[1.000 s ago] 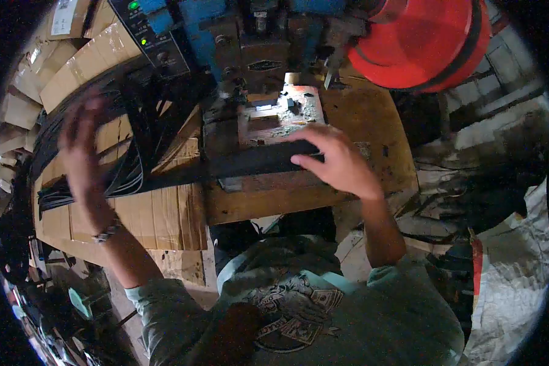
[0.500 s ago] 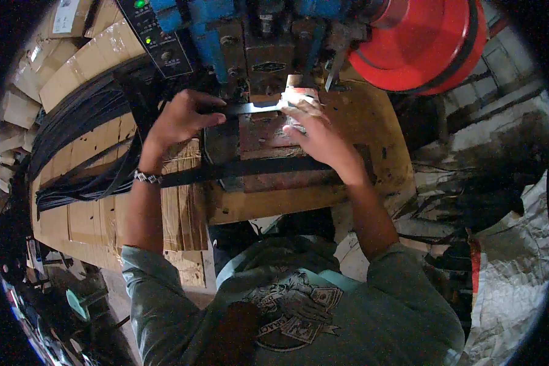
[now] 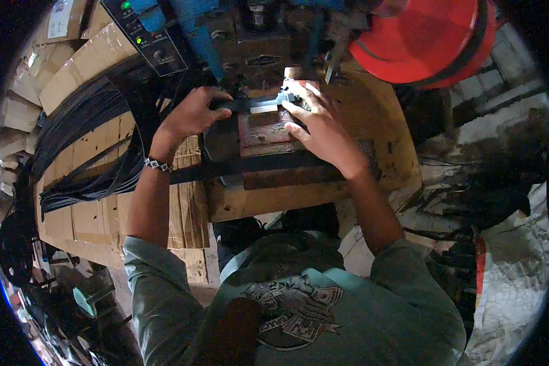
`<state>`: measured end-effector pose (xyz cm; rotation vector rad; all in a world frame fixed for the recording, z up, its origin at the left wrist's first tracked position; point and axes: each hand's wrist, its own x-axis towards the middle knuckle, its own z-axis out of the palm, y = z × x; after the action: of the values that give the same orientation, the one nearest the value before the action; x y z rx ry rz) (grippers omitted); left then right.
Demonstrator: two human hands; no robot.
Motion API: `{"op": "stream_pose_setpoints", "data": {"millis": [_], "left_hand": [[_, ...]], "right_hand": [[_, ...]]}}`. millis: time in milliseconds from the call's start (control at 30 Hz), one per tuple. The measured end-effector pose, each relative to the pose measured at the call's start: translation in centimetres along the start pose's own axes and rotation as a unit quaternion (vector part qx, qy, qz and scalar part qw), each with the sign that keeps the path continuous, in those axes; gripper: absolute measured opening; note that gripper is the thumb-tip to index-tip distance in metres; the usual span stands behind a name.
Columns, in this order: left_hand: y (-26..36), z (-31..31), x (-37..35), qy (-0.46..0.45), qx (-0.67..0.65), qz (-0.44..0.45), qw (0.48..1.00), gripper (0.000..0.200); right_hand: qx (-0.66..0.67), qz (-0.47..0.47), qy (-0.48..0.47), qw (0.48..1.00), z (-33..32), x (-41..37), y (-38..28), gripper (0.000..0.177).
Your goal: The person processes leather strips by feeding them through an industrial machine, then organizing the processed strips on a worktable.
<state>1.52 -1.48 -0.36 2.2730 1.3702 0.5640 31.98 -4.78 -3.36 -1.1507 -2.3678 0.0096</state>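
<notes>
My left hand (image 3: 195, 113) is closed in a pinch, thumb against fingers, on a black strap (image 3: 243, 104). The strap runs level to the right, under the head of a blue press (image 3: 262, 52), and its right part shines pale under the lamp. At the strap's right end my right hand (image 3: 323, 131) reaches in with its fingers stretched and its thumb apart. Its fingertips touch a brightly lit block (image 3: 293, 73) beside the strap end; they partly hide that end. Below both hands lies a reddish plate (image 3: 265, 134) on the press bed.
Bundled black straps (image 3: 82, 125) lie on cardboard (image 3: 97, 219) at the left; another black strap (image 3: 256, 168) crosses the table's front. A control box (image 3: 155, 46) with green lights stands upper left. A big red wheel (image 3: 421, 43) overhangs the wooden table (image 3: 378, 110) upper right.
The view has shifted slightly. The strap's right end now shows beside my right fingers, which have lifted and spread a little. My left hand keeps its pinch on the strap.
</notes>
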Motion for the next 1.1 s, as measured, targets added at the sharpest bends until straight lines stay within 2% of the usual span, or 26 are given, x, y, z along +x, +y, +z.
{"op": "stream_pose_setpoints", "data": {"millis": [33, 133, 233, 367, 467, 500, 600, 633, 733, 767, 867, 1000, 1033, 1100], "left_hand": [[0.4, -0.2, 0.2, -0.023, -0.014, -0.014, 1.0, 0.037], [1.5, -0.6, 0.0, -0.014, -0.022, -0.014, 1.0, 0.036], [0.8, -0.2, 0.0, 0.004, -0.006, 0.01, 1.0, 0.036], [0.3, 0.1, 0.2, -0.002, -0.021, 0.016, 1.0, 0.036], [-0.7, 0.3, 0.7, -0.021, -0.017, 0.013, 1.0, 0.035], [-0.6, 0.3, 0.7, -0.027, -0.018, -0.001, 0.999, 0.035], [1.1, -0.2, 0.2, -0.027, -0.044, -0.043, 0.998, 0.034], [1.7, -0.4, 0.0, -0.025, -0.057, -0.057, 0.996, 0.034], [0.8, 0.0, 0.1, -0.002, -0.054, 0.009, 0.998, 0.034], [0.7, 0.0, 0.0, 0.003, -0.037, 0.014, 0.999, 0.034], [2.2, -0.9, -0.5, 0.011, -0.011, 0.017, 1.0, 0.036], [1.9, -2.0, -1.0, 0.01, -0.046, 0.013, 0.999, 0.038], [1.8, -2.3, -1.0, 0.005, -0.057, 0.019, 0.998, 0.038], [1.4, -2.6, -0.7, -0.03, -0.069, -0.02, 0.997, 0.039]], "right_hand": [[0.017, 0.006, 0.0, 1.0, -0.1, -0.3, 0.1, 0.041], [0.11, 0.053, -0.031, 0.992, -0.9, -1.1, 0.3, 0.038], [0.155, 0.078, -0.019, 0.985, -2.5, -1.7, 0.7, 0.03], [0.246, 0.138, 0.058, 0.958, -4.4, -2.7, 2.2, 0.022], [0.376, 0.266, 0.059, 0.886, -6.5, -2.5, 2.7, 0.033], [0.356, 0.284, 0.094, 0.885, -6.8, -1.9, 2.6, 0.046], [0.308, 0.352, 0.054, 0.882, -6.0, 0.4, 3.5, 0.056], [0.277, 0.326, 0.062, 0.902, -5.7, 1.3, 2.9, 0.064], [0.256, 0.363, 0.053, 0.894, -6.6, 1.3, 2.1, 0.069], [0.299, 0.388, 0.044, 0.871, -6.3, 0.7, 2.5, 0.07], [0.306, 0.295, 0.014, 0.905, -5.9, -1.2, 2.1, 0.068], [0.262, 0.201, -0.043, 0.943, -6.2, -2.8, -0.6, 0.044], [0.272, 0.192, -0.062, 0.941, -5.6, -3.4, -0.7, 0.031], [0.186, 0.086, -0.057, 0.977, -5.0, -4.4, -0.8, 0.027]]}}
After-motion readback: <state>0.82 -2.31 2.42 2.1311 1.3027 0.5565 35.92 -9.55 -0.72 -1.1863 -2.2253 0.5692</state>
